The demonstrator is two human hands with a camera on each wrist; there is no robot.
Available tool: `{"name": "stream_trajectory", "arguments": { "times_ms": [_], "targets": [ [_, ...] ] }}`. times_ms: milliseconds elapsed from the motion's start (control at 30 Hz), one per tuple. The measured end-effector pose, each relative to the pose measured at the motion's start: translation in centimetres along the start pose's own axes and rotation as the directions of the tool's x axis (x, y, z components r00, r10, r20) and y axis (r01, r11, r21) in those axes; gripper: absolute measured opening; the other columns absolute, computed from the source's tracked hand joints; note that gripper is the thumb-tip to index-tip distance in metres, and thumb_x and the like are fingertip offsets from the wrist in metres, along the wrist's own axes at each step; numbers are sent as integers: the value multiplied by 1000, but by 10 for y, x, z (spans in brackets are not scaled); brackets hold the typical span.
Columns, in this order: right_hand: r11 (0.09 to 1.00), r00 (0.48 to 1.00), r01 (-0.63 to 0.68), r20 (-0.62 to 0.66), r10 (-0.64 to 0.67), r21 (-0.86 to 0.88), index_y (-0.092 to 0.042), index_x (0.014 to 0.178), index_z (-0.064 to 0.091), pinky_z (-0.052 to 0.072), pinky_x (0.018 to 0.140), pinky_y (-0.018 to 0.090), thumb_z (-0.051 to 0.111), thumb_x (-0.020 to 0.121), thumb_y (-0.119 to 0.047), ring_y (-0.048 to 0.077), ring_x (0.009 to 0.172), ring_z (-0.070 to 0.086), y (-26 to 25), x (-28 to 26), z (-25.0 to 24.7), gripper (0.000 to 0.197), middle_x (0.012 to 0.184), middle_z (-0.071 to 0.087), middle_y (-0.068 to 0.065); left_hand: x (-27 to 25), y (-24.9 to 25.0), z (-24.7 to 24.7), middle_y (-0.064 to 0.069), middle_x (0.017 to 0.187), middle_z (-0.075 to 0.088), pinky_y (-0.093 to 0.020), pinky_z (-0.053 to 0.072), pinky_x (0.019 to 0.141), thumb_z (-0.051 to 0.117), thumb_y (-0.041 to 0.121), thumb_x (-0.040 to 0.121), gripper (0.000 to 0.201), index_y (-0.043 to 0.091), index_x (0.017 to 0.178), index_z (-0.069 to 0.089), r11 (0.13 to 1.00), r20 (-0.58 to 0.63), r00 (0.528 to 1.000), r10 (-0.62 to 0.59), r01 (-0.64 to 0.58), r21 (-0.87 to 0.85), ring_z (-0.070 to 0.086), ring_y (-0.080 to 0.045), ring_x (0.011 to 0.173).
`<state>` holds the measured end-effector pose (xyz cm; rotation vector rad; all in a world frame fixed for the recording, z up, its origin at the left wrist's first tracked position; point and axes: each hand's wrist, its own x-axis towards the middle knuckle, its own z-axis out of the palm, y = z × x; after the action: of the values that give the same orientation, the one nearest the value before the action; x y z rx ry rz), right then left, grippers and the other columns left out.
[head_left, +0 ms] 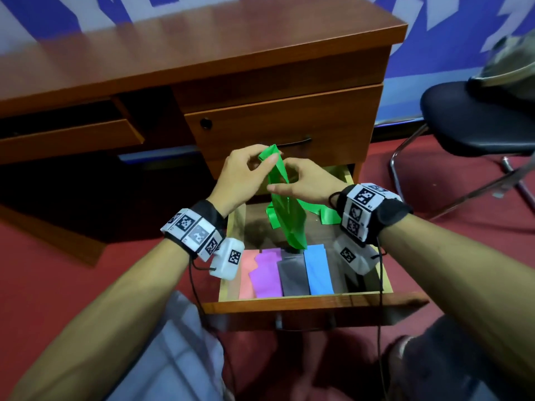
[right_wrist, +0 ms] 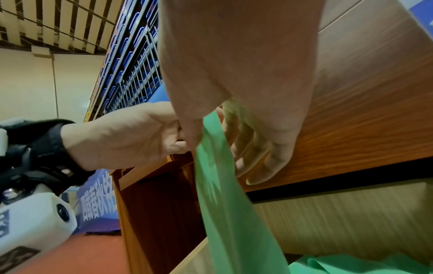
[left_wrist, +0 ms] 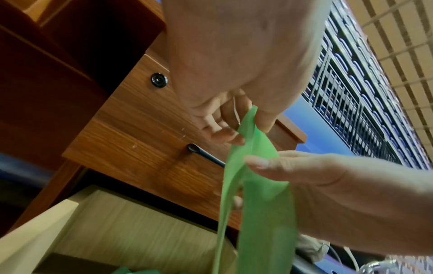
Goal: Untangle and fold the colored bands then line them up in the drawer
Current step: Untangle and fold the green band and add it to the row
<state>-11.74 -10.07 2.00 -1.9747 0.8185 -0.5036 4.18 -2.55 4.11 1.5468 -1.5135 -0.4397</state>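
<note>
A green band (head_left: pixel 286 215) hangs in a long loop over the open drawer (head_left: pixel 304 303). My left hand (head_left: pixel 262 160) pinches its top fold between thumb and fingers. Just below, my right hand (head_left: pixel 285 179) pinches the same strip, thumb across its front. The band's lower fold nearly touches the drawer floor, and more of it lies loose at the drawer's back right (head_left: pixel 328 214). In the left wrist view the left hand (left_wrist: pixel 249 128) nips the green band (left_wrist: pixel 257 204). Folded pink (head_left: pixel 246 274), purple (head_left: pixel 267 274), grey (head_left: pixel 292 276) and blue (head_left: pixel 318 272) bands lie side by side at the drawer's front.
Above the open drawer is a shut drawer (head_left: pixel 283 123) with a lock and a dark handle, under the wooden desk top (head_left: pixel 202 47). A black chair (head_left: pixel 477 123) stands to the right on the red carpet (head_left: pixel 58 270). My knees sit below the drawer front.
</note>
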Motion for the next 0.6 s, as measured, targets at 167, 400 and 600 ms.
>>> {"name": "stream_trajectory", "arguments": {
  "times_ms": [167,400,600],
  "targets": [
    [984,999,23,-28,-19,174,-18,138,49,48,80,6,83,81,-30,-2,107,59,-19,-9,2,67,125,61,-10,-1,6,-3,9,113,75,-45,54,98,48,35,105,31,25,117,75,994,40,999,-13,17,-109,68,-10,110],
    [965,993,49,-117,-19,258,-4,102,71,54,65,22,79,85,-16,12,81,70,-23,-12,2,23,99,75,12,-2,15,-7,10,74,70,-33,49,71,35,46,109,52,21,94,78,988,-111,993,-48,31,-151,63,-9,71],
    [953,999,35,-34,-26,301,-4,108,70,54,68,22,77,86,-9,13,87,71,-22,-17,3,24,102,75,10,-7,17,-18,8,87,71,-17,47,66,65,29,100,22,8,104,74,969,4,999,39,-37,-244,63,-3,78]
  ]
}}
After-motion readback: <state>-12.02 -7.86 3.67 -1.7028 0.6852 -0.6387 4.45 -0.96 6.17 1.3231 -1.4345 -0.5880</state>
